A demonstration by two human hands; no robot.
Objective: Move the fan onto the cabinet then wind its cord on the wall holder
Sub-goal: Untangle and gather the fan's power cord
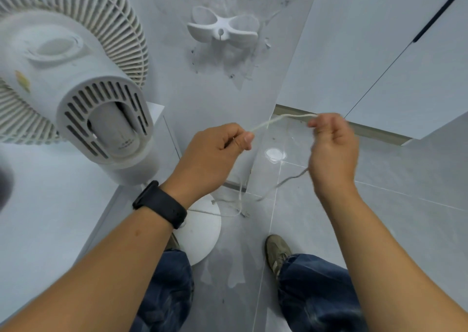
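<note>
Matt white plastic is noted on the fan [76, 78] housing left of the left hand [212, 159]. The cord [278, 120] pinched between both hands appears smooth, off-white. The wall holder [224, 28] above is matt white plastic. Glossy grey tile [379, 217] is seen below the right hand [331, 151].

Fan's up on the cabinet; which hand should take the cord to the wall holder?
Probably the right hand: it pinches the cord almost below the wall holder; the left hand sits nearer the fan.

fan [68, 78] on cabinet [50, 205]; wall holder [222, 28] right
</note>
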